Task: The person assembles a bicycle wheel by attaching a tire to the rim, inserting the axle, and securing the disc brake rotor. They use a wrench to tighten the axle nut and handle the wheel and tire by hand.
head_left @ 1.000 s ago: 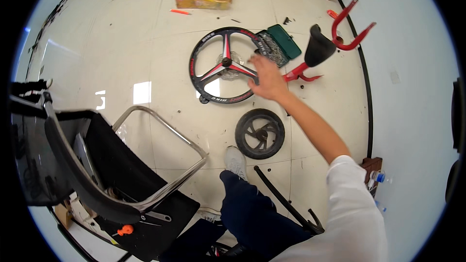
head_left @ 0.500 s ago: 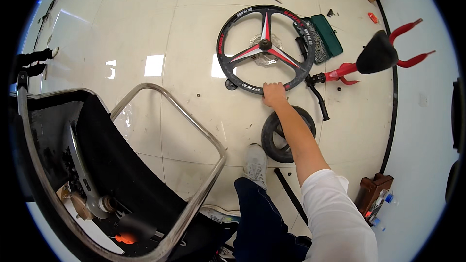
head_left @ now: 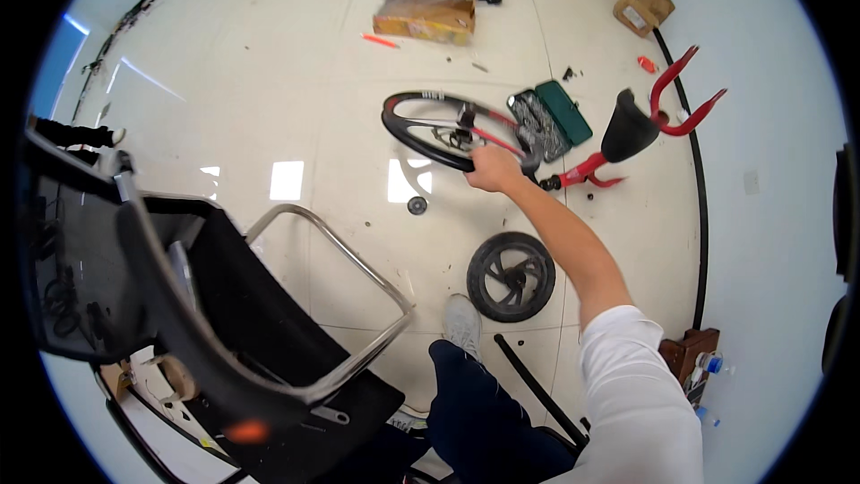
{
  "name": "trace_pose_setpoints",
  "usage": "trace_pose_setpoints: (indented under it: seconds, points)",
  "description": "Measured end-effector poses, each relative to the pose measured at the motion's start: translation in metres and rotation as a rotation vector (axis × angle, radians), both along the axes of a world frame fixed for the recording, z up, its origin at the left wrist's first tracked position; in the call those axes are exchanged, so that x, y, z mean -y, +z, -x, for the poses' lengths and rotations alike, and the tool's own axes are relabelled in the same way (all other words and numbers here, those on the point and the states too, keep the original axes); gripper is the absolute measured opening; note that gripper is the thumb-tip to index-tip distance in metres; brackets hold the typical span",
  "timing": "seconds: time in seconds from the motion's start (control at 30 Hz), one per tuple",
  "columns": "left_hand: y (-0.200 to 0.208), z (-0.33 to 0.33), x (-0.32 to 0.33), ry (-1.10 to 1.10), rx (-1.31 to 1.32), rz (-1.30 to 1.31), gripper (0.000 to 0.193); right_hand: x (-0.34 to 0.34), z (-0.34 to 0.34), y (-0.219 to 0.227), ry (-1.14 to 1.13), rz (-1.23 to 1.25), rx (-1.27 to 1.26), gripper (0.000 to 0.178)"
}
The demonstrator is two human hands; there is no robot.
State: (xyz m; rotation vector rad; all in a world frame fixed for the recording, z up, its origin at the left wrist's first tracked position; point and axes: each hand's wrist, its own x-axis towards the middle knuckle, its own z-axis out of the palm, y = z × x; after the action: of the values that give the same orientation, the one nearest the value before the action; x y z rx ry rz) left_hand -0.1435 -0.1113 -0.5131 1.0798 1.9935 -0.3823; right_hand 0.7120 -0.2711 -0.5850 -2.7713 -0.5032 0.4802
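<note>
Fingers [head_left: 478, 177] Closed on the Rim of a Large Wheel [head_left: 466, 116]

Right hand [head_left: 494, 168] grips the near edge; the wheel is tilted just left of the green box [head_left: 566, 112]. Good handling likely calls for a firm wrap, with the wheel kept clear of box and red frame [head_left: 587, 167]. Forearm [head_left: 566, 237] reaches forward and leftward, back of hand uppermost. Left hand is out of view.

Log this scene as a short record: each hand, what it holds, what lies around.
Right hand: gripping the rim of the large wheel
Left hand: not in view
Wheel position: tilted
Nearer the person: small wheel, lying flat
To the right: green case, open, metal pieces inside; red frame with black saddle
To the left: chair
</note>
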Motion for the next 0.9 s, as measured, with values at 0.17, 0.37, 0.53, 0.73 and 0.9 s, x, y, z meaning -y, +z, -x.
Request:
trace_pose_setpoints:
  seconds: [0.17,0.37,0.53,0.73,0.9]
  points:
    - [0.010,0.006,-0.007,0.010,0.100,-0.131,0.024,0.045,0.016,0.105,-0.304,-0.659,-0.321,0.031]
    - [0.037,0.013,-0.034,0.000,0.273,-0.377,0.022,0.090,0.132,0.241,-0.408,-1.108,-0.697,0.032]
    - [0.084,-0.028,-0.069,0.037,0.523,-0.433,0.016,0.105,0.218,0.330,-0.237,-0.896,-0.558,0.031]
    - [0.139,-0.099,-0.069,-0.093,0.841,-0.661,0.018,0.115,0.287,0.406,-0.262,-0.698,-0.381,0.033]
    - [0.179,-0.173,-0.029,-0.308,1.101,-0.673,0.014,0.120,0.342,0.482,-0.237,-0.910,-0.326,0.029]
